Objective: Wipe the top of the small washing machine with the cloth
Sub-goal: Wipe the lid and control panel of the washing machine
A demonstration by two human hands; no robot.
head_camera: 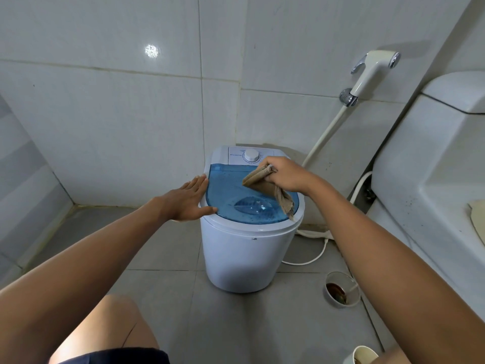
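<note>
A small white washing machine (241, 256) stands on the tiled floor in the corner, with a translucent blue lid (228, 195) and a white dial (251, 155) at the back. My right hand (284, 174) grips a folded tan cloth (267, 186) just above the lid's back right part; one end of the cloth hangs down toward the lid's right rim. My left hand (190, 199) lies flat with straight fingers against the left rim of the machine's top.
A white toilet (430, 166) fills the right side. A bidet sprayer (372, 72) hangs on the wall, its hose (322, 135) running down behind the machine. A white cord (312, 258) and a floor drain (341, 288) lie right of the machine. My knee (110, 324) is at the bottom left.
</note>
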